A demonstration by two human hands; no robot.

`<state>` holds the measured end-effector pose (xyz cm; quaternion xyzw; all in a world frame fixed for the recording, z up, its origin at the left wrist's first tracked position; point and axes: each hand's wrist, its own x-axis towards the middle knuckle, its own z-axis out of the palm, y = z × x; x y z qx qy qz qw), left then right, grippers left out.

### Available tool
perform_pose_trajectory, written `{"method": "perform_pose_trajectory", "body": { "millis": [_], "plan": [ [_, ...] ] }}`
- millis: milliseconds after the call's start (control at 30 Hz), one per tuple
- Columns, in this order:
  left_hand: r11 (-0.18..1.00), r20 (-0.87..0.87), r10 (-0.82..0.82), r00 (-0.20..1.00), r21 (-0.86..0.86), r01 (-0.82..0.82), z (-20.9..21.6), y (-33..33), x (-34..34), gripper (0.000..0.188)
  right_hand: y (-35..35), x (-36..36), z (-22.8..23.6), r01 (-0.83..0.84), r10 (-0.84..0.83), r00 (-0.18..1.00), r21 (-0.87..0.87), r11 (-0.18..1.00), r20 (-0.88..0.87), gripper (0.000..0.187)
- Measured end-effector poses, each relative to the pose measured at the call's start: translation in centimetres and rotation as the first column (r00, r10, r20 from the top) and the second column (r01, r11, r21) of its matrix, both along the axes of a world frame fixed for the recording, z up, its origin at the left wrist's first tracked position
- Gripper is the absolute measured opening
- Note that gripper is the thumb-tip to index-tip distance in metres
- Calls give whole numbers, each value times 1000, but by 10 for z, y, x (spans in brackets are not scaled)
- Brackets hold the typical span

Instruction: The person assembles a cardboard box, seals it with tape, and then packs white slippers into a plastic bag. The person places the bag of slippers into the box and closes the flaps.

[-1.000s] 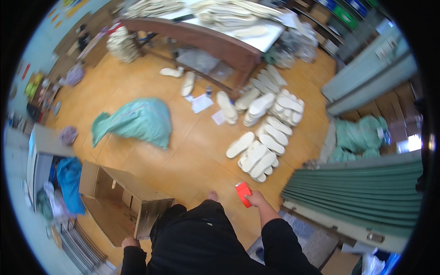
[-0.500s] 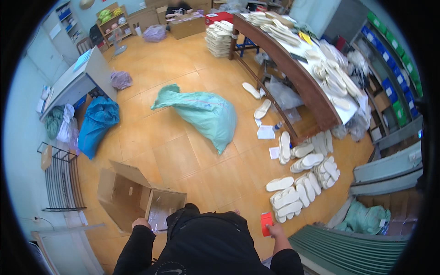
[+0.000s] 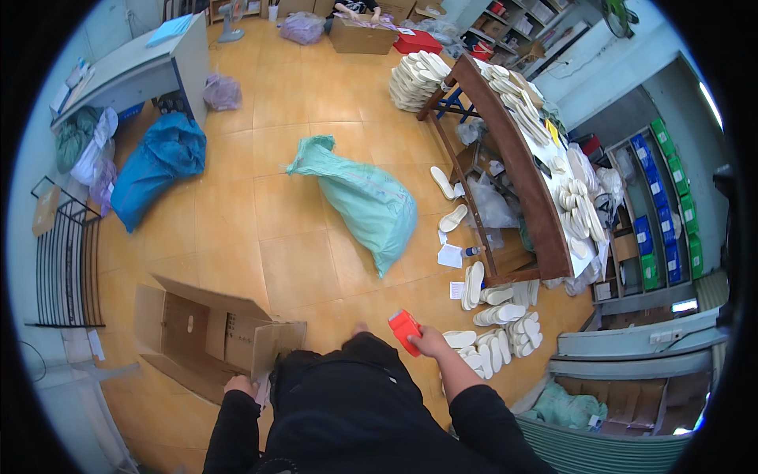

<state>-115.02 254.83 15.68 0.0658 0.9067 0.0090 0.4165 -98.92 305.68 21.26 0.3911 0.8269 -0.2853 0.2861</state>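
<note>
Carton (image 3: 209, 328): brown cardboard, matt, smooth-faced. Red handheld object (image 3: 403, 331): smooth, plastic-looking, slight sheen. Floor tiles (image 3: 296, 272): smooth, glossy. Pale green sack (image 3: 367, 212): woven plastic by look, wrinkled, faint sheen. Blue sack (image 3: 160, 170): creased, plastic-looking. Shoe soles (image 3: 583, 209): matt, off-white; material unclear. Worktable frame (image 3: 517, 170): brown wood, dull. Rack (image 3: 67, 265): dark metal bars. Green bins (image 3: 677, 175): smooth plastic. Sleeves (image 3: 480, 412): matt black cloth. Loose sheets (image 3: 450, 255): matt white paper.

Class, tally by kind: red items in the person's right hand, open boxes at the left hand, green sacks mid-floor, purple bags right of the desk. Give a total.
Red handheld item: 1
Open cardboard box: 1
Green sack: 1
Purple bags: 2
Total: 5
</note>
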Motion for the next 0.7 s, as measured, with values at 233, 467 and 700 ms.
{"method": "perform_pose_trajectory", "body": {
  "millis": [233, 467, 700],
  "plan": [
    [996, 79, 85, 993, -1, -85, 0, 3, -11, 35, 16, -92, -9, -92, 91, 993, 5, 996, 79, 45],
    [975, 197, 211, 957, -116, -191, -61, -18, -65, 35, 40, -166, -83, -142, 160, 971, -113, 983, 176, 44],
    [917, 319, 112, 941, -399, 26, -86, -8, -185, 43, 109, -276, -106, -69, 96, 981, -160, 985, 171, 47]
  ]
}}
